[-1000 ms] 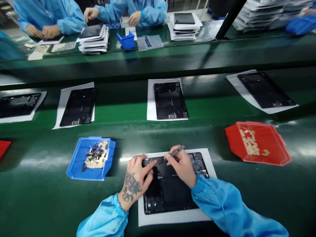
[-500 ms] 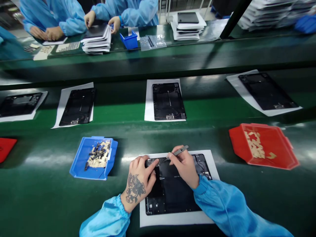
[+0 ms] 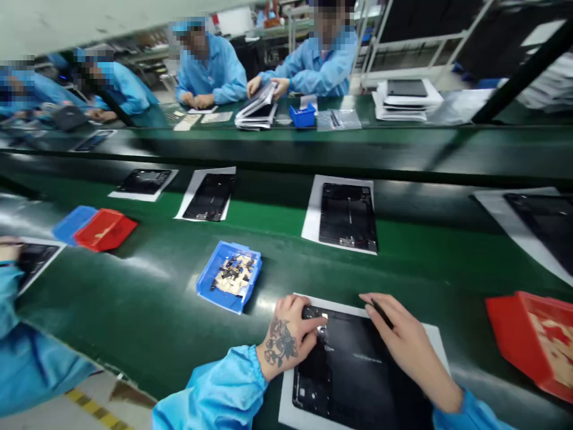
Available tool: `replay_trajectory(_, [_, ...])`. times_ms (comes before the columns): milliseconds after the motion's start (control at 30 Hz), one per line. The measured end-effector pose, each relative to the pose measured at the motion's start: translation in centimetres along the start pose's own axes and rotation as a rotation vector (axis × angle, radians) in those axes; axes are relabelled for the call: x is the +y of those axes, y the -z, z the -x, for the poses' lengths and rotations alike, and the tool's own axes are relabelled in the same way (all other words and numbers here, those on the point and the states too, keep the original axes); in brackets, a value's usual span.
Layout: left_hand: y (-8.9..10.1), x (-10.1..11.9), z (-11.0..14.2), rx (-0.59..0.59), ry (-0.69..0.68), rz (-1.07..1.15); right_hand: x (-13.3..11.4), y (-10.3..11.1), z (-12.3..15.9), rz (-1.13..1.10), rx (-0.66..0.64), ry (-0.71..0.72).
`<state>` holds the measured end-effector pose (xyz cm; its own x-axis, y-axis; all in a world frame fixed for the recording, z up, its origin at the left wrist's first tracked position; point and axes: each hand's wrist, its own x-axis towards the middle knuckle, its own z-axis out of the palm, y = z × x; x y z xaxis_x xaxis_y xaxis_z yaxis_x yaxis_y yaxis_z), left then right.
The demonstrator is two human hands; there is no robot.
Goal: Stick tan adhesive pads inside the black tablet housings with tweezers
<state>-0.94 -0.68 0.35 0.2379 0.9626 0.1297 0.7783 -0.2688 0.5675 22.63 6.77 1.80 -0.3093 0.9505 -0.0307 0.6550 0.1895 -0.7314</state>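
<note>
A black tablet housing (image 3: 358, 373) lies on a white sheet (image 3: 286, 397) at the near edge of the green belt. My left hand (image 3: 289, 340), tattooed on its back, is curled over the housing's top left corner, fingertips by a small pale part. My right hand (image 3: 400, 340) rests over the housing's upper right and holds slim dark tweezers (image 3: 383, 314) under its fingers, tip pointing toward the top edge. A blue tray (image 3: 206, 286) of small dark and tan parts sits just left of the sheet.
A red tray (image 3: 505, 328) with tan scraps lies to the right. More housings on sheets (image 3: 348, 216) (image 3: 209, 197) lie farther up the belt. A co-worker's blue sleeve (image 3: 27, 358) is at the left, with red (image 3: 105, 230) and blue trays beside it. People work across the far bench.
The view has swung up and to the left. My right hand has lowered the tweezers flatter over the housing. My left hand stays on the top left corner.
</note>
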Motion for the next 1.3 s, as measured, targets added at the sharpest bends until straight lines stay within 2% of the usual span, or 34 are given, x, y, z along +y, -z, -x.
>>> replay_trajectory(67, [0.0, 0.0, 0.0, 0.049, -0.009, 0.041, 1.2, -0.1, -0.3, 0.185, -0.086, 0.113])
replay_trajectory(133, [0.1, 0.1, 0.1, 0.107, -0.017, 0.089, 2.3, -0.5, -0.4, 0.304, -0.132, 0.160])
replay_trajectory(300, [0.0, 0.2, -0.1, 0.254, -0.016, 0.144, 3.2, -1.0, -1.2, 0.400, -0.176, 0.258])
replay_trajectory(467, [0.1, 0.1, 0.0, 0.364, -0.028, 0.216, 1.4, 0.3, -1.3, 0.435, -0.175, 0.370])
replay_trajectory(567, [0.2, 0.2, 0.5, 0.409, -0.056, 0.224, -0.4, 1.9, -1.3, 0.538, -0.162, 0.365])
replay_trajectory(667, [0.0, 0.1, 0.9, 0.419, -0.070, 0.200, -1.2, 3.8, -2.5, 0.601, -0.140, 0.340])
replay_trajectory(800, [-0.5, 0.0, 1.0, 0.384, -0.061, 0.191, -1.0, 7.5, -6.7, 0.668, -0.102, 0.321])
replay_trajectory(967, [-1.1, -0.2, 0.8, 0.380, -0.066, 0.178, -0.3, 14.0, -14.6, 0.750, -0.019, 0.289])
replay_trajectory(1100, [-1.5, -0.6, 0.5, 0.378, -0.067, 0.165, 1.0, 18.8, -19.9, 0.801, 0.037, 0.183])
replay_trajectory(1200, [-1.7, -1.1, 0.2, 0.386, -0.094, 0.173, 2.0, 20.3, -22.3, 0.835, 0.117, 0.049])
replay_trajectory(1300, [-2.0, -1.3, 0.1, 0.384, -0.100, 0.182, 2.4, 18.8, -23.9, 0.837, 0.200, -0.092])
